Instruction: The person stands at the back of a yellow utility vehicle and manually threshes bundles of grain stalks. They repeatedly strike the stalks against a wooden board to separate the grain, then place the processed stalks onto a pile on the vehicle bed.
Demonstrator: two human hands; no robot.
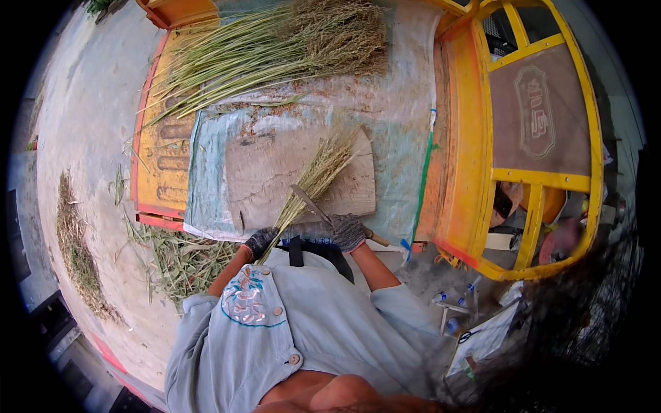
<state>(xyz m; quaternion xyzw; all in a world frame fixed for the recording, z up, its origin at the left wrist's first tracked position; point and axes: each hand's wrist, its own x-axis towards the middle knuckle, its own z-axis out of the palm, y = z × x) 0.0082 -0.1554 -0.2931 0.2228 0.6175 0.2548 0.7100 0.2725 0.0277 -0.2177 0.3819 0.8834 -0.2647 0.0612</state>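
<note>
My left hand point(260, 242), in a dark glove, is closed around the stem end of a bundle of seeded grass stalks point(318, 171). The bundle slants up and to the right, its bushy heads lying over a worn wooden board point(265, 168). In a grey knit glove, my right hand point(348, 233) grips a sickle point(313, 204) whose wooden handle sticks out to the right. Its narrow blade crosses the stalks above my left hand. Whether the edge touches or cuts them I cannot tell.
Long green stalks with brown heads point(275, 55) lie at the far side of a yellow cart bed point(175, 155) covered with a pale sheet point(399, 151). A yellow frame point(540, 179) rises at right. Leaf litter point(186, 265) and dried stalks point(79, 248) lie on the ground at left.
</note>
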